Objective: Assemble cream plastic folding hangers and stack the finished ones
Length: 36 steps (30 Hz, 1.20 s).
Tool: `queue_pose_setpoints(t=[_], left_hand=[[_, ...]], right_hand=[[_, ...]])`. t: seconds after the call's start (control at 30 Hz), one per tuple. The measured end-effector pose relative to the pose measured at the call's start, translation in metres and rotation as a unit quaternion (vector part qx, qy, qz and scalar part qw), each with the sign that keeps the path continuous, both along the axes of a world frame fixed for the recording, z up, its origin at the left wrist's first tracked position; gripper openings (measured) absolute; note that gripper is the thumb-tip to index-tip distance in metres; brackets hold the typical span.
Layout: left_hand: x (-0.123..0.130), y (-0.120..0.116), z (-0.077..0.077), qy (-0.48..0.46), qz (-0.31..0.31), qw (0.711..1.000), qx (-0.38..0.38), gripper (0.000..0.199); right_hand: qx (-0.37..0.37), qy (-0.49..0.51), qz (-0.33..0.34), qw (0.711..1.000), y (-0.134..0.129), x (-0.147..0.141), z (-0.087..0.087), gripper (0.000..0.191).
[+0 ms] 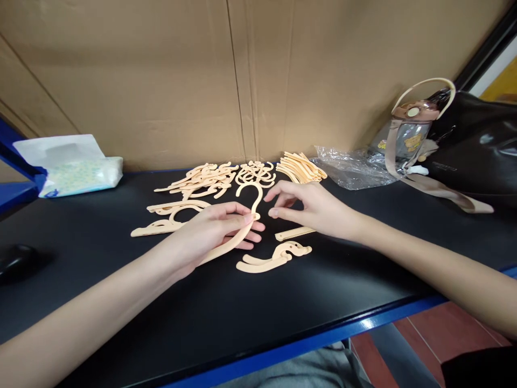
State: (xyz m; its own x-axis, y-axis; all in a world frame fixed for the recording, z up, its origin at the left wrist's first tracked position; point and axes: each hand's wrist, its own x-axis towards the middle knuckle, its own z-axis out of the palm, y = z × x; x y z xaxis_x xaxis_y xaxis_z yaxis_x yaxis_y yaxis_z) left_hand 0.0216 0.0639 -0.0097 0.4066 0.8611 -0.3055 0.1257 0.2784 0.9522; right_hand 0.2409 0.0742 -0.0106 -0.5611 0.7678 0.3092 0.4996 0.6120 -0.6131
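Observation:
My left hand (pixel 226 223) pinches a cream plastic hanger piece (pixel 232 242), a curved arm with a hook (pixel 257 195) standing up at its end. Just right of the hook, my right hand (pixel 301 202) hovers with thumb and fingers apart, nothing visible between them. Beneath it lies a straight cream bar (pixel 294 233). Nearer to me rest curved hanger arms (pixel 264 264), overlapping on the black tabletop. Left of my left hand is a folded hanger (pixel 155 227), partly covered by that hand.
Behind my hands lie piles of hanger arms (pixel 204 178), hooks (pixel 255 172) and straight bars (pixel 301 167). A tissue pack (pixel 81 170) sits at left, a black mouse (pixel 16 261) nearer. At right are a clear plastic bag (pixel 351 170), a strapped bottle (pixel 412 132) and a black bag (pixel 476 145). Cardboard (pixel 161 81) stands behind.

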Motion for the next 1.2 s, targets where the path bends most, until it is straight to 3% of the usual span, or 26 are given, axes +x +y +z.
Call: queue_pose_setpoints(t=[0.13,0.3,0.5,0.77,1.0,1.1,1.2], left_hand=[[-0.005,0.002,0.000,-0.006,0.030,1.000,-0.004,0.010],[-0.006,0.004,0.000,0.003,0.043,0.999,-0.016,0.026],[-0.005,0.003,-0.002,0.000,0.029,0.999,-0.024,0.017],[-0.002,0.000,-0.002,0.004,-0.007,1.000,-0.006,0.010],[-0.004,0.000,-0.001,0.022,-0.022,1.000,0.005,0.021],[-0.004,0.001,-0.002,0.024,-0.025,0.999,0.010,0.021],[-0.005,0.001,-0.003,0.027,-0.024,0.999,0.009,0.022]], right_hand=[[0.024,-0.143,0.050,0.988,0.009,0.019,0.010,0.019],[0.016,-0.210,0.075,0.975,0.012,0.028,0.013,0.021],[0.001,-0.207,0.103,0.973,0.009,0.025,0.013,0.019],[0.006,-0.217,0.091,0.972,0.010,0.024,0.012,0.016],[-0.047,-0.161,0.185,0.968,0.007,0.023,0.014,0.022],[-0.004,-0.166,0.118,0.979,0.005,0.022,0.018,0.018],[0.062,-0.233,-0.026,0.970,0.003,0.023,0.024,0.012]])
